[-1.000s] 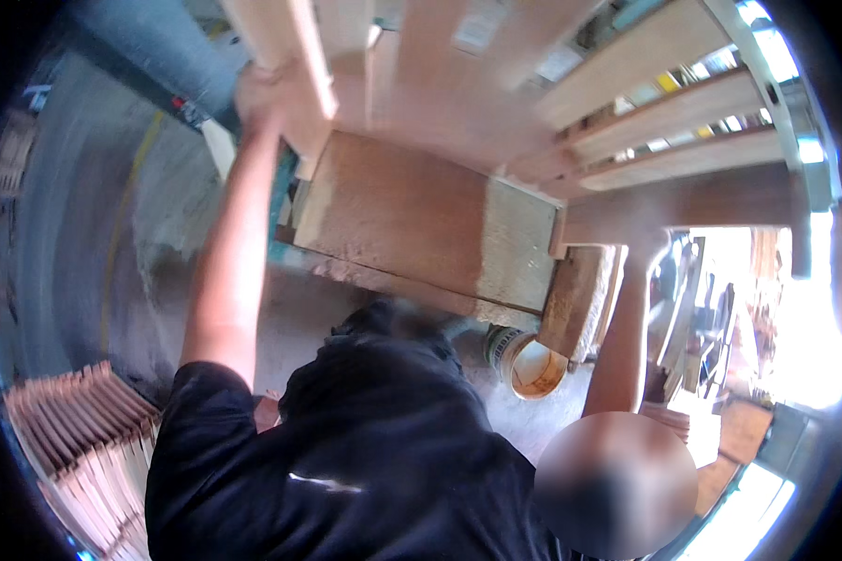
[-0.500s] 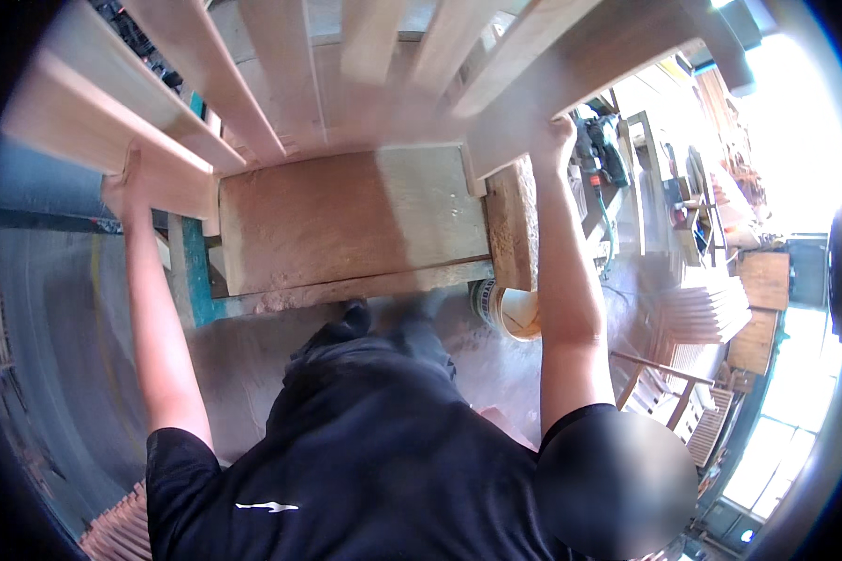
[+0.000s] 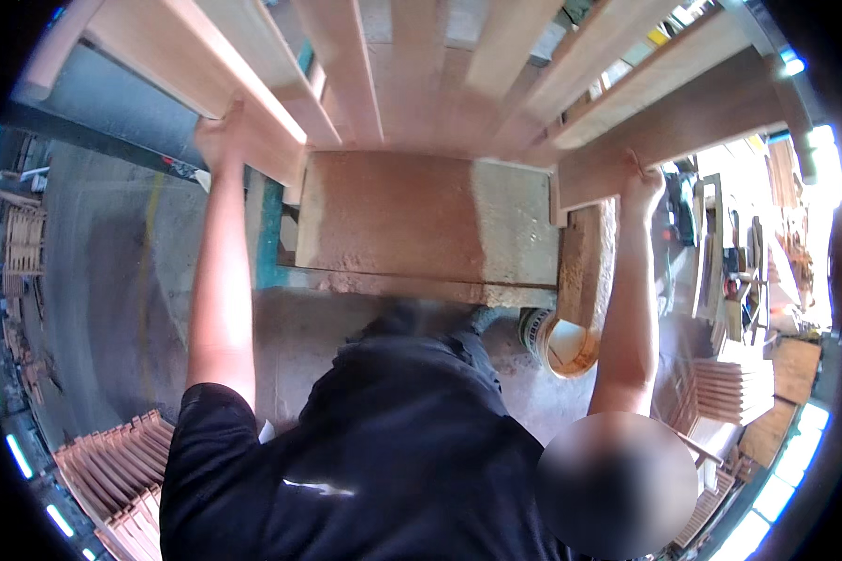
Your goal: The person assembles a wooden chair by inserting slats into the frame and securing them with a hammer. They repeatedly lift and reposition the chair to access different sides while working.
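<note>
My left hand (image 3: 220, 140) is curled round the edge of the left board (image 3: 196, 70), in the upper left of the frame. My right hand (image 3: 644, 192) is bent round the low edge of the right board (image 3: 674, 131), in the upper right. Some fingers are hidden, so I can't tell how tight I hold. These 2 boards are sides of a big wooden frame (image 3: 419, 65) with slats, spread across the top of the frame of view, just past the desk (image 3: 384, 220) in the middle. I can't tell if it touches the desk.

If 1 hand slips, I think that side could drop and bang the desk. If I lift 1 side faster, it could twist and knock the wood block (image 3: 580, 262) right of centre. If it falls my way, it could hit the bucket (image 3: 571, 351) below.
</note>
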Available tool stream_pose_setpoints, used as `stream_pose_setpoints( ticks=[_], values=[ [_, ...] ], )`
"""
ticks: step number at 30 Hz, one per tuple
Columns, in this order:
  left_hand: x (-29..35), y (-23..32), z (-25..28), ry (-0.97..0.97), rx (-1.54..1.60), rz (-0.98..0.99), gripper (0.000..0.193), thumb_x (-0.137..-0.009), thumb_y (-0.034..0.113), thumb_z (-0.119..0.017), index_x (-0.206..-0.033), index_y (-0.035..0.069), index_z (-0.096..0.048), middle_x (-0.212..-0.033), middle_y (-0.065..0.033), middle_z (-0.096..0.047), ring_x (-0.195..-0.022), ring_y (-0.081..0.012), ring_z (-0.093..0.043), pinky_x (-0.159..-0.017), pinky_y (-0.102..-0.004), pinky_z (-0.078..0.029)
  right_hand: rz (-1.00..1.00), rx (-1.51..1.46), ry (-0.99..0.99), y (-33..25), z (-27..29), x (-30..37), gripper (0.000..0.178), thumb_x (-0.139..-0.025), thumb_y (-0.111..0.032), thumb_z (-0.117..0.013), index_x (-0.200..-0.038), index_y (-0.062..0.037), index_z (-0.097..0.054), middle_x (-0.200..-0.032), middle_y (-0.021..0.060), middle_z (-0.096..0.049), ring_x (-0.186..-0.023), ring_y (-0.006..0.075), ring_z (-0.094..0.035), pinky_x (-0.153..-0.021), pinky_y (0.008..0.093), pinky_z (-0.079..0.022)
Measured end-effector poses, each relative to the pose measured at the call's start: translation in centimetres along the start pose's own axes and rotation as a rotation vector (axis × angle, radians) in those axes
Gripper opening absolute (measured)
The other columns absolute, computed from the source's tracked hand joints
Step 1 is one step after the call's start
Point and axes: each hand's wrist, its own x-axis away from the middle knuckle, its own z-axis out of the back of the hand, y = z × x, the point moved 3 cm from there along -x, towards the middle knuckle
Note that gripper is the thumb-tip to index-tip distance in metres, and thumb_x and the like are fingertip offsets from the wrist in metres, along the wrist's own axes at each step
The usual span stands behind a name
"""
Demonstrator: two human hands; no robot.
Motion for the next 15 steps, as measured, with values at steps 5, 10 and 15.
stream_pose_setpoints(
  ticks=[5,10,15],
  values=[
    [-0.2,0.2,0.3,-0.021,0.119,-0.016,0.038,-0.087,0.023,-0.08,-0.104,-0.01,-0.071,-0.099,-0.0146,-0.075,-0.089,-0.0165,-0.069,-0.081,-0.0305,-0.053,-0.226,-0.187,-0.043,-1.5,-0.2,0.2,0.043,-0.085,-0.031,-0.078,-0.107,0.0053,-0.073,-0.097,0.0077,-0.074,-0.087,0.0176,-0.066,-0.082,0.0328,-0.051],
    [0.4,1.2,0.2,-0.007,0.133,-0.026,0.036,-0.089,0.022,-0.078,-0.106,-0.01,-0.071,-0.1,-0.0146,-0.075,-0.09,-0.0168,-0.069,-0.082,-0.0301,-0.053,-0.194,-0.22,-0.019,-1.9,-0.1,0.5,0.04,-0.086,-0.029,-0.078,-0.105,0.0053,-0.074,-0.096,0.0082,-0.074,-0.087,0.0178,-0.066,-0.083,0.0327,-0.051],
    [0.4,1.3,0.5,-0.045,0.118,-0.03,0.038,-0.091,0.022,-0.077,-0.109,-0.011,-0.069,-0.103,-0.015,-0.074,-0.093,-0.0155,-0.068,-0.083,-0.0292,-0.052,-0.233,-0.178,-0.029,-1.6,-0.3,0.4,0.037,-0.087,-0.028,-0.078,-0.102,0.0057,-0.074,-0.095,0.0088,-0.074,-0.086,0.0164,-0.066,-0.08,0.0328,-0.051]
  ],
)
